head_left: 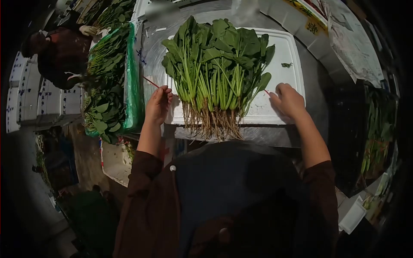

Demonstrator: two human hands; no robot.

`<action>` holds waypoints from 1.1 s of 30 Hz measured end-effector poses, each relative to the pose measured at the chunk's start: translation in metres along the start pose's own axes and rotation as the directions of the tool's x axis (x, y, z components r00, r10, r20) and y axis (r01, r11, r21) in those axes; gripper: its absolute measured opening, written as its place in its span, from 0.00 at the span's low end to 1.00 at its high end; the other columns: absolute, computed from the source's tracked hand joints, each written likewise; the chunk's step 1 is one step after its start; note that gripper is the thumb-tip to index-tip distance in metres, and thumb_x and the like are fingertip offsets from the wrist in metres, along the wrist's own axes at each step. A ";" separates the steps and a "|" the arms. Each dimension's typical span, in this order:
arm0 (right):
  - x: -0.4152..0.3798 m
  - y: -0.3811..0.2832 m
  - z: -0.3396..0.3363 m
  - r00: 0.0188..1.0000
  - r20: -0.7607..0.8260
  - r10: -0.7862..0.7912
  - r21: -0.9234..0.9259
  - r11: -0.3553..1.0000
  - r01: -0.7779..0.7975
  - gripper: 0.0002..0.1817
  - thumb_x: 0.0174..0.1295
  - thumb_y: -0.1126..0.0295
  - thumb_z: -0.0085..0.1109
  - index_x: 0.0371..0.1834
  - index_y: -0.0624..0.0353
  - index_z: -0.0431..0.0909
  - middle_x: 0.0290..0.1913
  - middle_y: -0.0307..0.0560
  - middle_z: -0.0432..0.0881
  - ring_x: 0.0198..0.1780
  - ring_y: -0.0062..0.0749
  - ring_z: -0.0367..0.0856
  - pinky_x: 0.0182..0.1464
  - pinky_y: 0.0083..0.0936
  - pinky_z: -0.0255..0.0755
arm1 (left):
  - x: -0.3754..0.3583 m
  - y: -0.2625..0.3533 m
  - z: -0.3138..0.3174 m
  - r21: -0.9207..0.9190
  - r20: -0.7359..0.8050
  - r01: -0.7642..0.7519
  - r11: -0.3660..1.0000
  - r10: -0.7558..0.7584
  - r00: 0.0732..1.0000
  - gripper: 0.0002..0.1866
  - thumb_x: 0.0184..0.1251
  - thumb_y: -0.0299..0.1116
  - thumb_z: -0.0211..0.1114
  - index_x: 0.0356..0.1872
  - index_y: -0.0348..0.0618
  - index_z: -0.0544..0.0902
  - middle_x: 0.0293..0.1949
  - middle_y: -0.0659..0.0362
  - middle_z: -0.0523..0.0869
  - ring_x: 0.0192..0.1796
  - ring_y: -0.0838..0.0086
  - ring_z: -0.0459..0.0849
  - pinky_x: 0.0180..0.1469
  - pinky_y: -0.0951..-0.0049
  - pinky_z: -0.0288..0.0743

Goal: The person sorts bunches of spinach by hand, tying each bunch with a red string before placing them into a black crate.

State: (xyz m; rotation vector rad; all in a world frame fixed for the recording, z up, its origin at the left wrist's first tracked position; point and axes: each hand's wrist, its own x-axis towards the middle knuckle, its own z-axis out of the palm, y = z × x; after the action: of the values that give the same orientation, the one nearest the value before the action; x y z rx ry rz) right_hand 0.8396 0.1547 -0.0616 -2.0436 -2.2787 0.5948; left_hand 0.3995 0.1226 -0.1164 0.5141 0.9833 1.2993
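A large bunch of spinach (215,73) lies on a white foam lid (282,47), leaves away from me and brown roots over the near edge. My left hand (158,105), left of the bunch, pinches a thin red tie (149,81) whose free end sticks out to the upper left. On the other side my right hand (289,101) is closed, thumb against curled fingers. A short red end shows at its thumb tip, beside a drooping leaf. Any stretch of tie beneath the stems is hidden.
A green-lined box (134,81) of leafy greens stands to the left, with a gloved co-worker (58,53) beyond it. White foam boxes (297,30) line the back right. The lid rests on a metal table (316,73); a loose leaf (286,65) lies on it.
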 end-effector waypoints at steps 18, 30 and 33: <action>0.006 -0.079 -0.031 0.820 -0.305 -0.484 0.152 0.826 0.543 0.10 0.62 0.68 0.53 0.46 0.51 0.71 0.30 0.46 0.80 0.32 0.45 0.80 0.32 0.36 0.72 | 0.005 0.014 0.045 0.052 0.045 -0.024 0.998 0.022 0.999 0.11 0.70 0.38 0.56 0.43 0.41 0.76 0.31 0.63 0.78 0.32 0.78 0.75 0.39 0.79 0.70; 0.068 -0.192 0.022 0.328 -0.071 -0.942 -0.423 0.326 0.845 0.12 0.53 0.68 0.51 0.41 0.49 0.75 0.16 0.39 0.76 0.18 0.35 0.78 0.18 0.32 0.68 | 0.011 0.008 0.077 -0.248 0.184 0.041 0.968 0.006 0.983 0.08 0.71 0.36 0.53 0.38 0.43 0.75 0.24 0.64 0.77 0.28 0.80 0.74 0.32 0.83 0.70; 0.070 -0.191 0.020 0.338 0.063 -0.939 -0.462 0.273 0.844 0.07 0.53 0.67 0.51 0.35 0.49 0.73 0.16 0.38 0.76 0.19 0.34 0.79 0.18 0.32 0.68 | 0.014 0.004 0.071 -0.265 0.192 0.060 0.962 -0.008 0.981 0.08 0.72 0.35 0.52 0.40 0.41 0.74 0.25 0.62 0.77 0.29 0.78 0.76 0.34 0.80 0.72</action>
State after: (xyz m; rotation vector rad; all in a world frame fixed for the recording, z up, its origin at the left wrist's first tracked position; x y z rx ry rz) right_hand 0.6426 0.2035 -0.0402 -0.3917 -2.9860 -0.2565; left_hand 0.4556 0.1507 -0.0810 0.3997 0.6416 1.3025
